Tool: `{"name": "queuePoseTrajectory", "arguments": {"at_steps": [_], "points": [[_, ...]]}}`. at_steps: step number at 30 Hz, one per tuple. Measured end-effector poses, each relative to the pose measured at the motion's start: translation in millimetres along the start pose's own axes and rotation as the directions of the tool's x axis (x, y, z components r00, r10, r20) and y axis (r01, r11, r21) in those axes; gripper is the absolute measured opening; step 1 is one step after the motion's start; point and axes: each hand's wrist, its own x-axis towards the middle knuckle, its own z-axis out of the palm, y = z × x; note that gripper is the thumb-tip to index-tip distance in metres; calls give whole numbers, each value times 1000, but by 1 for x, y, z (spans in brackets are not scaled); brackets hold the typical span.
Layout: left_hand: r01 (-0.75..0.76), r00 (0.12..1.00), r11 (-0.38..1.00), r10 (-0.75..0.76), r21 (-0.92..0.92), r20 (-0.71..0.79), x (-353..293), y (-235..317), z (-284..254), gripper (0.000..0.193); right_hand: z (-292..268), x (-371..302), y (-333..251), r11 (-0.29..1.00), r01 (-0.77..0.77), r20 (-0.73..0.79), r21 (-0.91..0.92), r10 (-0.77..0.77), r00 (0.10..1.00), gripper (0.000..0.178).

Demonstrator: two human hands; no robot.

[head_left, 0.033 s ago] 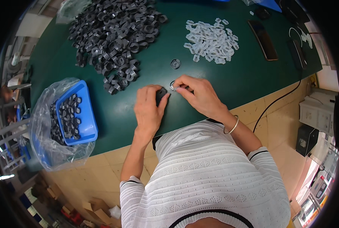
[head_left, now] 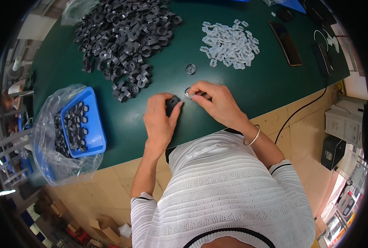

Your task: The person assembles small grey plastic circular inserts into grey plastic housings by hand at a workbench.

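Observation:
My left hand (head_left: pixel 158 117) is closed, thumb and fingers gripping a small black plastic part (head_left: pixel 172 105) just above the green tabletop. To its right, my right hand (head_left: pixel 217 104) pinches a small pale translucent piece (head_left: pixel 187 94) between thumb and fingertips. Something dark shows partly under the right fingers; I cannot make out what it is. The two held pieces are apart, with a narrow gap between them. Beyond my hands a single dark, rounded part (head_left: pixel 190 69) lies on the table.
A large heap of black ring-shaped parts (head_left: pixel 128 35) spreads at the far left. A pile of translucent pieces (head_left: pixel 229 44) lies far right, beside a phone (head_left: pixel 285 44). At the left edge, a blue tray (head_left: pixel 96 136) of black parts sits in a clear plastic bag (head_left: pixel 43 136).
My left hand has shifted slightly left with the black part, widening the gap to my right hand. The right hand has hardly moved.

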Motion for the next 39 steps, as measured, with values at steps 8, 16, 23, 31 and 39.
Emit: {"name": "queuePoseTrajectory", "arguments": {"at_steps": [8, 16, 23, 31, 39], "points": [[402, 912, 714, -261, -572, 315, 5, 2, -21, 32, -5, -2, -4, 789, -142, 30, 598, 156, 987, 10], [565, 745, 173, -528, -807, 409, 7, 11, 0, 14, 3, -12, -16, 744, -152, 40, 650, 166, 985, 11], [577, 715, 25, -498, -816, 490, 2, 25, -1, 24, 0, -11, -11, 833, -199, 13, 516, 225, 974, 9], [595, 733, 113, -482, -796, 479, -7, 21, -3, 33, -3, -10, -15, 896, -245, 29, 371, 252, 967, 9], [548, 769, 170, -488, -819, 413, -9, 26, 2, 31, -3, -9, -14, 914, -241, 22, 327, 248, 968, 11]]}}
